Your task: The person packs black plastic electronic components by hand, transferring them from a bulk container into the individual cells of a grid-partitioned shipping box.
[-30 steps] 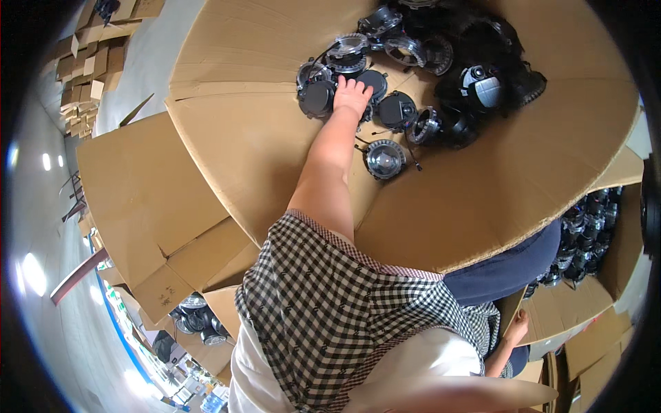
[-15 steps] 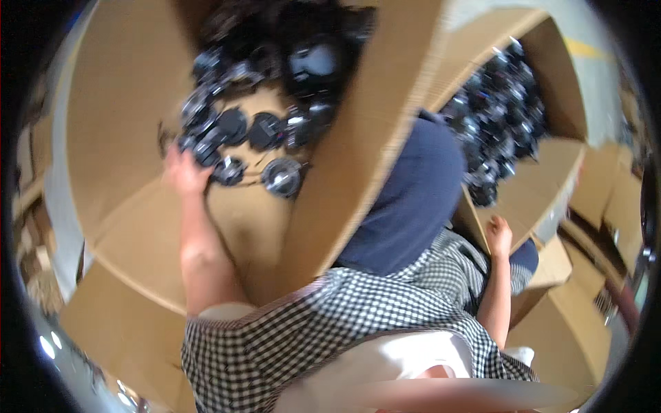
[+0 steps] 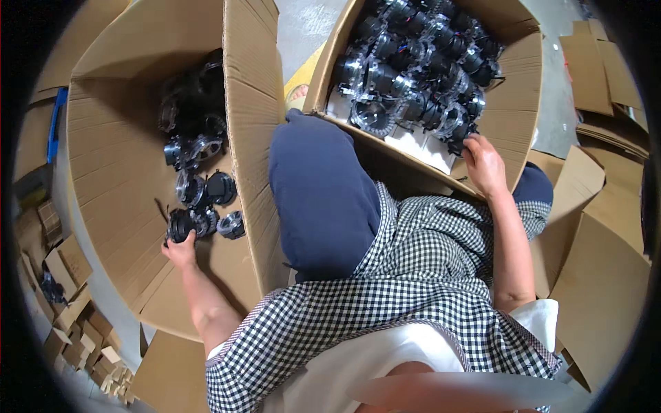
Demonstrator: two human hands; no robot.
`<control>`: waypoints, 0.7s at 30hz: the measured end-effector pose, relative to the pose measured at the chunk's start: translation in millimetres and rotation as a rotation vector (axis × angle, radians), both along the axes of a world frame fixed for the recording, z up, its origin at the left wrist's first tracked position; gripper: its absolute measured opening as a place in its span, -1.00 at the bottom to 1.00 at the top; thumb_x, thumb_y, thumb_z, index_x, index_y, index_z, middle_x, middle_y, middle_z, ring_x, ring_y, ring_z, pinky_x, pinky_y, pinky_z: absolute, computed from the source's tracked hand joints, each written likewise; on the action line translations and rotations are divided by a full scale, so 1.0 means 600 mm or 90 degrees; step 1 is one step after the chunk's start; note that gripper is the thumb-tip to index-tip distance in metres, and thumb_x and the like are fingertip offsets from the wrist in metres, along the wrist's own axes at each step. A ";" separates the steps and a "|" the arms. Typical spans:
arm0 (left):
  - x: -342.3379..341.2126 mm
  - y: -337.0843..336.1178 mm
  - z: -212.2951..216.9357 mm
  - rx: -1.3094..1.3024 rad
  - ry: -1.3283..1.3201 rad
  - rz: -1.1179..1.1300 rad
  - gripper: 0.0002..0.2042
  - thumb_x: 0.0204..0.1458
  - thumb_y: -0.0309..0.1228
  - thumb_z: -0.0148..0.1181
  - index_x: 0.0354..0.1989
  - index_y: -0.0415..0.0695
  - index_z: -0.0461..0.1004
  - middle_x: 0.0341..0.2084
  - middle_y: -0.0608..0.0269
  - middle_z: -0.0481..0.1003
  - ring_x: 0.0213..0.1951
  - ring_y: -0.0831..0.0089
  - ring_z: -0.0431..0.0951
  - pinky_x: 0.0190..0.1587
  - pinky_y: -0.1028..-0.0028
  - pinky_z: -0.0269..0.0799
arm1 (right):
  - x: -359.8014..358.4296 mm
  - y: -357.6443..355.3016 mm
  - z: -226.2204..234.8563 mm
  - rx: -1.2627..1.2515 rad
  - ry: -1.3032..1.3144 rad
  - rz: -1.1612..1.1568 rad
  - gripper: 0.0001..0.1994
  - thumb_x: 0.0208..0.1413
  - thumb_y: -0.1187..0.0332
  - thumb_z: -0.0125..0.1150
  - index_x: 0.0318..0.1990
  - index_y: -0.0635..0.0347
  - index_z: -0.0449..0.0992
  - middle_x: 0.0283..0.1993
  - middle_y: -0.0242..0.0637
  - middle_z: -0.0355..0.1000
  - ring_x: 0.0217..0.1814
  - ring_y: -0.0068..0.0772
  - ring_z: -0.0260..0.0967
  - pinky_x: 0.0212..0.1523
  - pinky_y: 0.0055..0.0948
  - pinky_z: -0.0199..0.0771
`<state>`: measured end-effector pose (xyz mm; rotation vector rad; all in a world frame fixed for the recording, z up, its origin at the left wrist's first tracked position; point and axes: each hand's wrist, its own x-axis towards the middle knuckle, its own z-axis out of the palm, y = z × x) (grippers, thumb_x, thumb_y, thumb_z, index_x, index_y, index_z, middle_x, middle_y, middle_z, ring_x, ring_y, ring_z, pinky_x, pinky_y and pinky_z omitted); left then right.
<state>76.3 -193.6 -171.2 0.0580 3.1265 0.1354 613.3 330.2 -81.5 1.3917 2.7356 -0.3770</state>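
Observation:
My left hand (image 3: 180,250) is inside the left cardboard box (image 3: 103,172). Its thumb and fingers close round a black round part (image 3: 180,224), a small motor-like unit. Close beside it lie similar parts with clear plastic rings, among them a clear-ringed unit (image 3: 232,225) and a black disc-shaped one (image 3: 220,187). Over at the right cardboard box (image 3: 513,113), my right hand (image 3: 485,165) reaches across the near side, fingers pinched on a small black part (image 3: 457,146) at the pile's near corner. That part is partly hidden by the fingertips.
A pile of black and clear motor-like units (image 3: 420,62) fills much of the right box, with a white sheet (image 3: 420,148) under its near edge. My knee (image 3: 323,199) stands between the boxes. Flattened cardboard (image 3: 606,275) lies at the right, wood pieces (image 3: 103,365) at the lower left.
The view has swung toward the right box. My right hand has gone from the box's near edge to the black part inside. My left hand, earlier spread beside the parts, now grips one.

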 end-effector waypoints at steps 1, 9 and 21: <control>-0.008 0.005 0.020 0.007 0.033 -0.020 -0.16 -0.42 -0.02 0.55 0.06 -0.30 0.43 0.24 -0.26 0.15 0.28 -0.05 0.15 0.35 0.20 0.09 | -0.018 0.005 0.004 -0.003 0.036 0.017 -0.79 0.06 0.40 0.18 -0.13 0.16 0.52 0.03 -0.20 0.44 0.03 -0.07 0.43 -0.03 -0.17 0.48; -0.039 0.125 0.315 0.649 0.179 0.048 -0.45 -0.17 -0.23 0.49 0.00 -0.23 0.49 -0.02 0.07 0.48 -0.09 0.24 0.50 -0.13 0.22 0.50 | -0.192 -0.002 -0.030 -0.205 0.002 0.243 -0.83 0.03 0.38 0.17 -0.20 0.17 0.52 -0.08 -0.18 0.46 0.00 -0.07 0.45 -0.04 -0.16 0.49; 0.189 0.564 0.498 1.356 -0.527 -0.268 -0.17 -0.22 0.16 0.18 0.28 -0.01 0.28 0.22 0.07 0.29 0.26 0.05 0.26 0.28 -0.05 0.11 | -0.271 0.002 -0.186 -0.037 0.091 0.566 -0.63 0.02 0.32 0.09 0.03 0.09 0.42 -0.31 -0.31 0.42 -0.20 -0.28 0.43 -0.27 -0.31 0.42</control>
